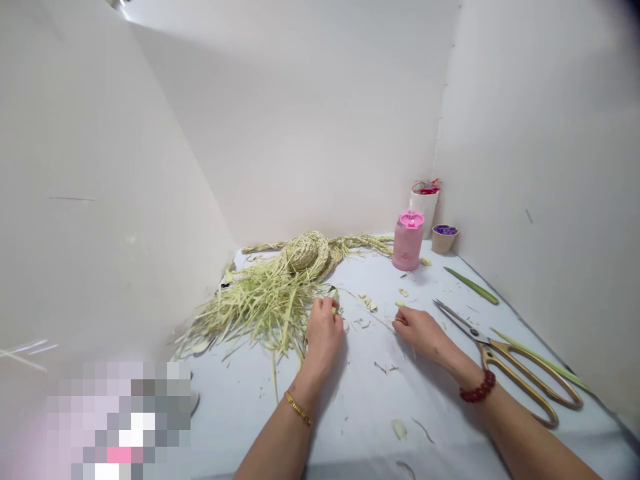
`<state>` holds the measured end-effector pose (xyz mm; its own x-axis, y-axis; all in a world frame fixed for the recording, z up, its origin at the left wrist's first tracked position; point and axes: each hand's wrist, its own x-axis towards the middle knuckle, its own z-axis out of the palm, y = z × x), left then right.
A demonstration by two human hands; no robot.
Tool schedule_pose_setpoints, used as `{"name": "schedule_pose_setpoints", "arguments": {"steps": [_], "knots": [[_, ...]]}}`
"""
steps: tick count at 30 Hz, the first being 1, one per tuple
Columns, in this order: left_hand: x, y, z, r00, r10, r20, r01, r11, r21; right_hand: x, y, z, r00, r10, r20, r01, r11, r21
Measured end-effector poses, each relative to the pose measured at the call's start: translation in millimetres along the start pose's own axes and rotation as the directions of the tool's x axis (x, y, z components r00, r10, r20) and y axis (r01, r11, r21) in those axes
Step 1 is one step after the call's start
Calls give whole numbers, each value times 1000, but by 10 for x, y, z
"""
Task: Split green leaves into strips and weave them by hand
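Note:
My left hand (326, 328) is closed, its fingertips curled at the right edge of a loose heap of pale green straw strands (255, 300). What those fingers hold is hidden. Across from it, my right hand (419, 332) is closed in a pinch above the white cloth. A thin straw strand (383, 321) runs from its fingers up to the left, toward the heap. Small pale scraps (369, 303) lie between the hands. Behind the heap sits a coiled straw braid (307, 253), with a braided length (367, 242) stretching right along the wall.
Large gold-handled scissors (487, 343) lie beside my right forearm, points away from me. Near them are a green leaf (473, 287) and a long green stalk (545, 363). A pink bottle (409, 247), a white cup (424, 203) and a small brown cup (443, 241) stand at back right. White walls (310, 120) enclose the table.

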<state>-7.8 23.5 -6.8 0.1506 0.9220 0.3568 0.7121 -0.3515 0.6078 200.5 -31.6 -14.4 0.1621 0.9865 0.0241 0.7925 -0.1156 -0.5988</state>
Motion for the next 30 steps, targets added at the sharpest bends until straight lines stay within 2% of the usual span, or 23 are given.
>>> {"name": "schedule_pose_setpoints", "arguments": {"steps": [1, 3, 6, 8, 12, 16, 19, 22, 25, 30], "knots": [[-7, 27, 18, 1000, -21, 21, 23, 995, -98, -22, -14, -39, 1000, 9, -21, -7, 998, 61], [-29, 91, 76, 986, -79, 150, 128, 928, -350, -90, -65, -103, 1000, 3, -29, 2, 980, 197], [-64, 180, 147, 918, -139, 370, 364, 666, -651, -214, -163, -97, 999, -21, 36, 7, 934, 358], [-75, 211, 147, 888, -169, 428, 450, 512, -732, -276, -210, -27, 995, -39, 91, -1, 914, 406], [-61, 206, 77, 863, -191, 467, 504, 338, -794, -299, -227, 102, 985, -79, 155, -1, 889, 459], [-41, 187, 40, 835, -206, 511, 543, 155, -825, -252, -219, 14, 989, -62, 131, -9, 875, 483], [-51, 208, 42, 822, -234, 519, 558, 147, -817, -213, -307, -125, 999, 6, 37, -24, 848, 529], [-78, 252, 47, 823, -238, 516, 565, 245, -788, -174, -463, -171, 996, -85, -14, 80, 846, 527], [-97, 287, 45, 829, -225, 512, 559, 322, -764, -141, -567, -97, 983, -186, 3, 164, 876, 454], [-99, 303, 34, 827, -205, 524, 562, 352, -749, -113, -524, 36, 990, -137, -22, 134, 901, 413]]}}
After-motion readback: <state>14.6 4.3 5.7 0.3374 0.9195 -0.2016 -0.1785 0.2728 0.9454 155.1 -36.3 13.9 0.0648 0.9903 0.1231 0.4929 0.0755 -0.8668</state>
